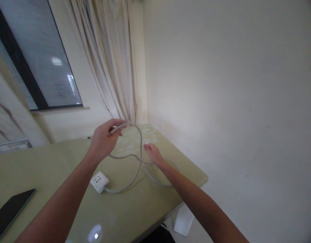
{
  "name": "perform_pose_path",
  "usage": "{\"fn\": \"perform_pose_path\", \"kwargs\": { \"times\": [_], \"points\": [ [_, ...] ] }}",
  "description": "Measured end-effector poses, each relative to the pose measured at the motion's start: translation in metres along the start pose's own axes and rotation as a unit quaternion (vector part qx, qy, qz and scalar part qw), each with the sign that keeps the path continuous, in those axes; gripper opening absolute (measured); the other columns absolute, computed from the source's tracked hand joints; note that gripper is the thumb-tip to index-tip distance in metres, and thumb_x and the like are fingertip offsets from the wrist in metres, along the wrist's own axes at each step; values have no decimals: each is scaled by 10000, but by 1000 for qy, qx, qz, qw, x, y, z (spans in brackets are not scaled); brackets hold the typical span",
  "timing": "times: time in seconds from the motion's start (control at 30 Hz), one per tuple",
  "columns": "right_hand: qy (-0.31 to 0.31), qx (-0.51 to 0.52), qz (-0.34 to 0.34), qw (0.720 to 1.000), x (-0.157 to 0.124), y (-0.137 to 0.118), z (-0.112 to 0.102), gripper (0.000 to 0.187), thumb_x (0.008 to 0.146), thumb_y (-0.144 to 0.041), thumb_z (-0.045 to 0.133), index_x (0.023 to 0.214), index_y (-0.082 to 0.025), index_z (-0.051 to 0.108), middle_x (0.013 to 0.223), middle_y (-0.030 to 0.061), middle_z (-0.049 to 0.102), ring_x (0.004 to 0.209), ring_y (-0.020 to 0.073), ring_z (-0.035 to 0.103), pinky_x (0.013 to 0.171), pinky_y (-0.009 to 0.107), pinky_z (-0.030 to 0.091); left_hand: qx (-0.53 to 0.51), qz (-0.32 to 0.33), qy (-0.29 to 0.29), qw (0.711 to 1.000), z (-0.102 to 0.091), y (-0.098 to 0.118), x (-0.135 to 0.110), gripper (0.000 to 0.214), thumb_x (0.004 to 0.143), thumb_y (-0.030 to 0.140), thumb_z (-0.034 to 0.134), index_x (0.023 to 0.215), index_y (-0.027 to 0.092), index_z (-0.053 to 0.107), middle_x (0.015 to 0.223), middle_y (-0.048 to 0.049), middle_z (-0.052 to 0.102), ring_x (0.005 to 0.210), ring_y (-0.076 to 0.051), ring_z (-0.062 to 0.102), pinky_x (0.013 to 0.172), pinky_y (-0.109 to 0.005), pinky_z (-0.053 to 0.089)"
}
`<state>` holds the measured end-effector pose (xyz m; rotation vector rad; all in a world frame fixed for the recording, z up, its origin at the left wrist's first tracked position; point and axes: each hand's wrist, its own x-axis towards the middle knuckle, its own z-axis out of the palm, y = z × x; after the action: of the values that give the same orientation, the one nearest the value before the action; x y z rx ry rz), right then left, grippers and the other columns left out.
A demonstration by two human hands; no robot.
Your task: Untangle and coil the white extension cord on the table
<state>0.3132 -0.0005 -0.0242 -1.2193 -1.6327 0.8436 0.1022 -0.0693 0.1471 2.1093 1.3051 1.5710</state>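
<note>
My left hand is raised above the table and closed around a light grey power cable, which arcs from its fingers down to the tabletop. At the near end of that cable lies a white power strip with sockets on its upper face, below my left wrist. To the right, my right hand has its fingers closed beside the cable; what they hold, if anything, is hidden. Further loops of cable lie on the table under and around my right wrist.
The greenish table ends at the right in a rounded corner near a plain wall. A flat dark object lies at the left. Behind the table hang curtains beside a window. A white bin-like object stands below the edge.
</note>
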Motion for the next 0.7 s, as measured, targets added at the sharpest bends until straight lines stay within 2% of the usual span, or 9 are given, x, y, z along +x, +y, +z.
{"fn": "perform_pose_path", "kwargs": {
  "times": [0.07,0.1,0.17,0.23,0.37,0.43,0.53,0.6,0.7],
  "points": [
    [-46,51,-55,996,2,-27,-10,404,1034,-512,462,1194,-209,675,1198,109,709,1102,220,658,925,351,496,-19,7,7,1000,2,9,14,299,831,268,657,1109,202,745,948,-65,795,692,-171,693,536,-246,473],
    [-82,75,-84,990,3,-41,-13,462,984,-558,564,1292,-222,638,1272,112,692,1144,226,655,946,358,502,-41,14,17,999,3,15,20,306,820,263,672,1111,195,741,952,-65,795,688,-165,689,536,-242,473],
    [-104,92,-110,984,7,-67,-13,752,773,-557,834,1395,-227,571,1294,118,688,1167,244,656,971,373,509,-97,32,40,994,4,29,28,318,807,258,700,1116,192,736,933,-59,794,683,-153,675,546,-234,476],
    [-86,95,-101,987,13,-87,-6,881,630,-496,949,1376,-205,583,1199,110,722,1106,244,680,963,373,519,-153,55,52,985,3,44,36,330,801,246,722,1128,198,731,913,-50,792,675,-141,657,559,-233,477],
    [-210,148,-61,965,28,-109,6,436,887,-531,749,1149,-187,694,1071,94,762,974,201,731,856,324,556,-212,91,97,968,-10,58,51,338,826,200,702,1163,209,710,920,-27,783,662,-124,626,577,-250,467],
    [-241,109,-52,963,33,-114,5,388,1019,-530,557,1030,-173,709,972,87,776,882,180,743,775,287,551,-168,92,153,969,-23,54,55,372,829,161,664,1196,216,695,920,-9,773,636,-117,593,568,-263,434],
    [-170,-63,-87,979,37,-122,-5,414,1054,-478,507,887,-152,700,678,39,712,648,149,683,685,253,491,11,69,206,976,-46,38,51,335,814,123,600,1105,215,738,858,1,747,597,-125,534,543,-289,360],
    [-97,-141,-121,978,41,-130,-13,419,1063,-460,493,859,-158,700,545,-3,617,559,141,615,660,252,448,102,32,185,977,-56,25,43,255,809,132,566,956,213,757,781,-6,711,583,-141,506,529,-300,329],
    [3,-151,-163,975,48,-149,-24,430,1075,-418,471,814,-173,710,557,-11,581,585,142,582,653,255,396,-3,-34,135,990,-56,9,31,111,768,153,607,807,221,685,736,-7,657,563,-140,465,477,-272,272]
  ]
}}
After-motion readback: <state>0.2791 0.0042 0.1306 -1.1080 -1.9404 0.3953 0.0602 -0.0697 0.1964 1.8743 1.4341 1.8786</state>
